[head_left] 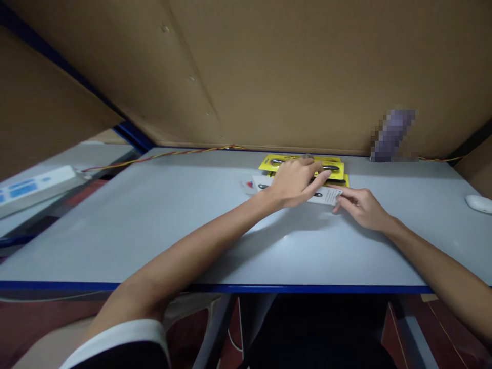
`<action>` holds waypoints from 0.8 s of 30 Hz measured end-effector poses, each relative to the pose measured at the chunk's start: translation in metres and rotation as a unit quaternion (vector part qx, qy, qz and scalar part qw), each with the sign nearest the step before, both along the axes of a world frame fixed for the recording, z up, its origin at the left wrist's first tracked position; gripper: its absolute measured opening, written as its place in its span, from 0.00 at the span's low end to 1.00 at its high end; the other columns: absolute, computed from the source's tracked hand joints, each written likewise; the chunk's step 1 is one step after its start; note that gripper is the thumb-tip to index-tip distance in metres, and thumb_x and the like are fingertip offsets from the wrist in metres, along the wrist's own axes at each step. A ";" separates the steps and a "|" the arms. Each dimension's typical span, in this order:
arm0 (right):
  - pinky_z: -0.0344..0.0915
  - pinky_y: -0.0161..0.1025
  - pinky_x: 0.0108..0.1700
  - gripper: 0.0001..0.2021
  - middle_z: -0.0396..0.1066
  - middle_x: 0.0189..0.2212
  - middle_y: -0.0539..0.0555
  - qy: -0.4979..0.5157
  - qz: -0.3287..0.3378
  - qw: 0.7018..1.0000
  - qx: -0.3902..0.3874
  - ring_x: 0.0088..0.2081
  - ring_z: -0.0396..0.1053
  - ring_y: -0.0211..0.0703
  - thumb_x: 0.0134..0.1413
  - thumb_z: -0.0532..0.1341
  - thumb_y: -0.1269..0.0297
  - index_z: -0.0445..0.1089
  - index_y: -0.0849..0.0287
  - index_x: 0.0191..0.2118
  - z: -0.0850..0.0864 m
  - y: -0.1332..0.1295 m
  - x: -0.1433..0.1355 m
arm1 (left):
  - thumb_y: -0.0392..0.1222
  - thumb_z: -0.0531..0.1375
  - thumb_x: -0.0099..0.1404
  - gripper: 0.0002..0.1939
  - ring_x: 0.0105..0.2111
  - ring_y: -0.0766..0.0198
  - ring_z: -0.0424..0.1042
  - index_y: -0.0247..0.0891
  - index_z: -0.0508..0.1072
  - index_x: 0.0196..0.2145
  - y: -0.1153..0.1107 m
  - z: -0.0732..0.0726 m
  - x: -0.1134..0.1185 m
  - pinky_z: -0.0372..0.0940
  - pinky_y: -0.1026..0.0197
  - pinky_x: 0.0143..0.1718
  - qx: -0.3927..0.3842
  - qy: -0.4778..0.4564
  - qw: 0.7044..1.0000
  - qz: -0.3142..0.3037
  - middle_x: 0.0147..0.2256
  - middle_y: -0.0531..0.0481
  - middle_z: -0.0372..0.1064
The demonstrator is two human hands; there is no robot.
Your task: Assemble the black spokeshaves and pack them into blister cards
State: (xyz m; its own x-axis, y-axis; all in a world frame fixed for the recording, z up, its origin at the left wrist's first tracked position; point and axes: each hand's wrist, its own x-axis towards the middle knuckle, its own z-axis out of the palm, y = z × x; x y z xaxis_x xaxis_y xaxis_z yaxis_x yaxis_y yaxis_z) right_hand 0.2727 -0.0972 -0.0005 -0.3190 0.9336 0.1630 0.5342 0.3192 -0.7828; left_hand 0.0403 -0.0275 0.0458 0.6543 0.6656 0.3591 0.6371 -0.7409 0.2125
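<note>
Pinched at its right end by my right hand (361,206), a long white packaging card (328,195) with small dark oval parts is tilted just above the table. Its left end shows past my left wrist, with a red and blue mark on a clear tab. My left hand (295,182) reaches across the card, covering its middle. The left fingers are apart over a yellow blister pack (269,163) holding a dark, slim item, and seem to touch its top. Another yellow pack (344,182) lies partly under it. Part of both packs is hidden by my left hand.
The grey table (134,230) has a blue front edge. A brown board wall (269,77) rises behind. Red and yellow wires (172,152) run along the back left to a white power strip (38,189). A white mouse-like object (478,203) sits far right. A pixelated purple patch (392,136) stands at back right.
</note>
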 end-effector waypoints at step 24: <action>0.62 0.51 0.50 0.11 0.70 0.38 0.54 -0.077 -0.150 0.975 0.144 0.43 0.63 0.54 0.52 0.59 0.60 0.53 0.51 0.31 -0.008 0.035 0.047 | 0.54 0.47 0.71 0.21 0.24 0.60 0.57 0.42 0.65 0.24 0.058 -0.046 -0.129 0.49 0.56 0.32 -0.057 0.018 0.976 0.211 0.21 0.48 0.64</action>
State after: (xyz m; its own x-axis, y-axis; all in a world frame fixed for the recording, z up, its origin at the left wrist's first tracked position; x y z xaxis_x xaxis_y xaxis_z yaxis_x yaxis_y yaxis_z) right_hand 0.3200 -0.0624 -0.0082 -0.0796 0.9113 0.4040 0.7412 0.3251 -0.5874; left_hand -0.0890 0.0301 -0.0001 0.3241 0.9126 0.2494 0.8891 -0.3839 0.2493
